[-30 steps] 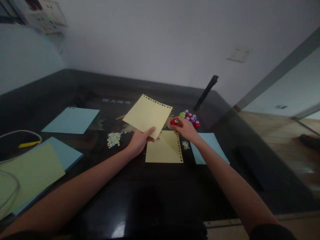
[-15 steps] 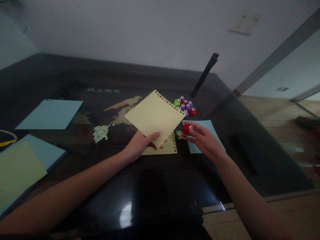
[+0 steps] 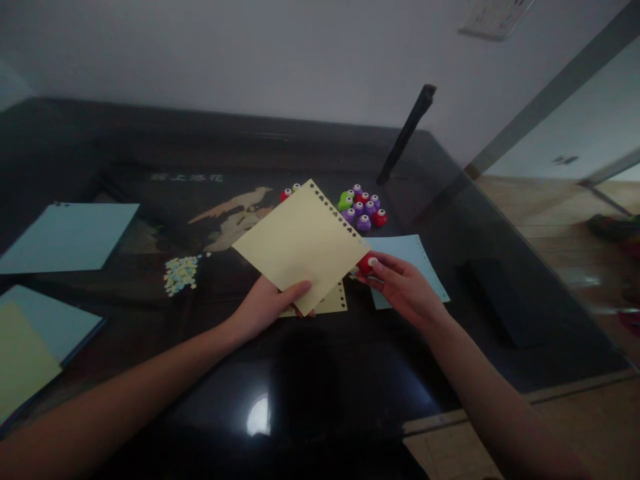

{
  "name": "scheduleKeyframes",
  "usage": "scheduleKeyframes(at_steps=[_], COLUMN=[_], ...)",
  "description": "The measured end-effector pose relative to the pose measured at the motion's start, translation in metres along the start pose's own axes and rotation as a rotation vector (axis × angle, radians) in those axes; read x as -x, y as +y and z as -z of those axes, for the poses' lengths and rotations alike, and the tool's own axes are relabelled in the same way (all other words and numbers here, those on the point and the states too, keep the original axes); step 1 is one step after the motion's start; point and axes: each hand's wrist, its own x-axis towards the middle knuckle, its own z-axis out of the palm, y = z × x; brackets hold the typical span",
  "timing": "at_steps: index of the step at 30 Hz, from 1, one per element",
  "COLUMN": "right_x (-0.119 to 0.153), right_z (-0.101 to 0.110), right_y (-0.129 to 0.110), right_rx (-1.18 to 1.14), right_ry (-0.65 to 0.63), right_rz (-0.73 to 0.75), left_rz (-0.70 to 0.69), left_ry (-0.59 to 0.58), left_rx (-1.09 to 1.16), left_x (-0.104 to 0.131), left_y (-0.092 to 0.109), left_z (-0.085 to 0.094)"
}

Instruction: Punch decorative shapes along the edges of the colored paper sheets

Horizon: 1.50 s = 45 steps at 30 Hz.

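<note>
My left hand (image 3: 270, 303) grips the near corner of a pale yellow sheet of paper (image 3: 300, 240), thumb on top and fingers underneath. Small shaped holes run along the sheet's upper right edge. A small red craft punch (image 3: 367, 263) with a white button is held by my right hand (image 3: 405, 287), its thumb on the button. The punch sits at the sheet's right corner; whether the paper is in its slot I cannot tell. Beneath my left hand lies another punched yellow sheet (image 3: 333, 300), partly hidden. Under my right hand rests a punched light blue sheet (image 3: 407, 250).
Several purple, red and green punches (image 3: 364, 208) stand behind the paper. Paper cut-outs (image 3: 181, 273) lie in a heap at left. Blue paper (image 3: 70, 237) and a stack of coloured paper (image 3: 30, 353) lie farther left. A black post (image 3: 407, 133) rises at the back right.
The red punch has moved left to the yellow sheet's right corner, with my thumb now over its button. The sheet has shifted slightly left. The camera view has moved a little.
</note>
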Motion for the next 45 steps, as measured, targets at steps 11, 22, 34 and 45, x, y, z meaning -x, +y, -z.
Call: scheduleKeyframes(at_steps=[11,22,34,45], right_x=[0.0026,0.0041,0.0052,0.004], right_z=[-0.0023,-0.0029,-0.0016,-0.0028], right_y=[-0.0004,-0.0029,-0.0022,0.0017], right_rx=[-0.048,-0.006,-0.008,-0.075], right_ry=[0.023,0.034,0.028,0.036], right_rz=[-0.027,-0.008,-0.008,-0.023], left_rz=[-0.006,-0.015,0.049,-0.015], left_ry=[-0.078,-0.06,-0.032,-0.021], left_rx=[-0.049,-0.051,-0.002,-0.133], left_x=[0.0012,0.0005,0.0016,0.0028], left_y=[0.0022,0.0002,0.0043,-0.0032], left_z=[0.0002,0.0019,-0.0021,-0.0027])
